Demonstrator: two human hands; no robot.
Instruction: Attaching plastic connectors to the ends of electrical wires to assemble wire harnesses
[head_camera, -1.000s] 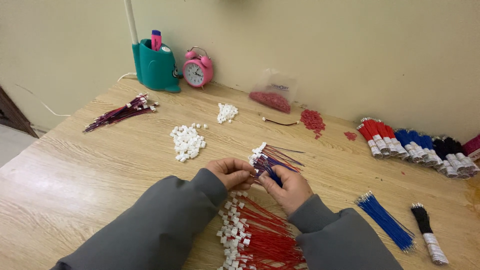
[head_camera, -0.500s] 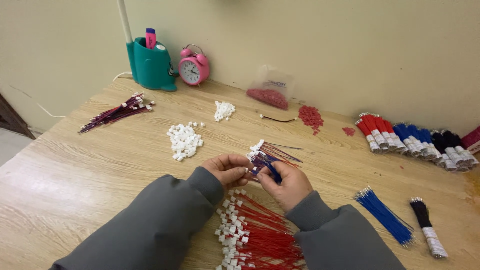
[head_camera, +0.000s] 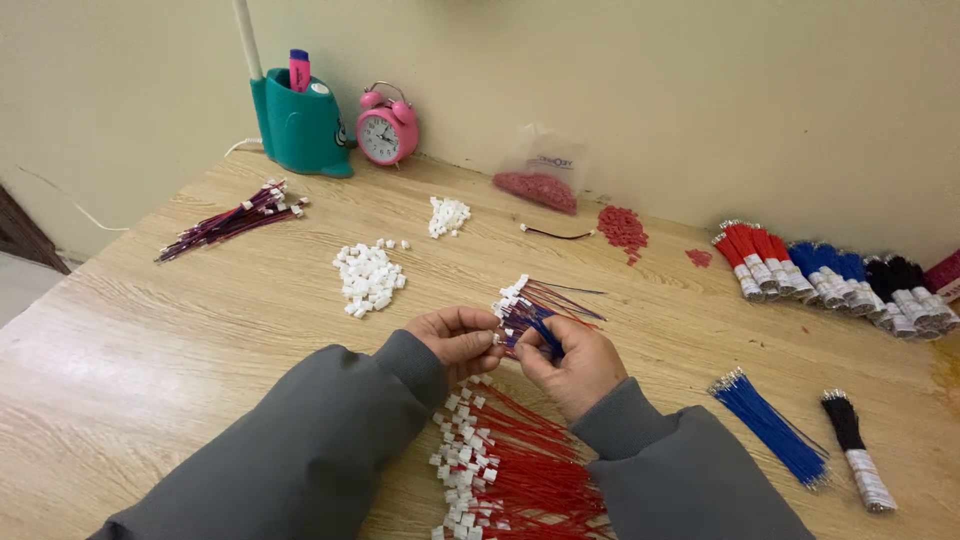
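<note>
Change: over the last second the two hands are staying in the same place near the middle of the tabletop, fingers pressed together over the same bundle; the camera view is drifting only slightly
Meaning: the work on the bundle appears to be continuing at one spot, with no finished piece set down in this span
Left hand (head_camera: 458, 338): grip closed, pinching the white connector end of the blue and red wire bundle (head_camera: 535, 312)
Right hand (head_camera: 572, 360): grip closed on the same bundle, thumb and forefinger pressing a blue wire just beside the left fingertips
Bundle: held just above the tabletop between both hands, its loose wire ends fanning out to the far right
Near pile: red wires with white connectors (head_camera: 505, 468) are lying between the grey sleeves, close to the person
Tabletop (head_camera: 150, 340): pale wood grain, carrying a heap of white connectors (head_camera: 368, 277) left of the hands and a smaller white heap (head_camera: 448, 215) farther off
Far left: a purple-red wire bunch (head_camera: 232, 220) is lying near a teal holder (head_camera: 298, 128) and a pink alarm clock (head_camera: 387, 125)
Right side: taped bundles of red, blue and black wires (head_camera: 835, 278) along the far right, loose blue wires (head_camera: 770, 428) and a black bunch (head_camera: 852, 448) nearer
Far middle: a clear bag of red pieces (head_camera: 540, 180) and scattered red pieces (head_camera: 623, 230)
Room: a plain cream wall is standing behind the tabletop
</note>
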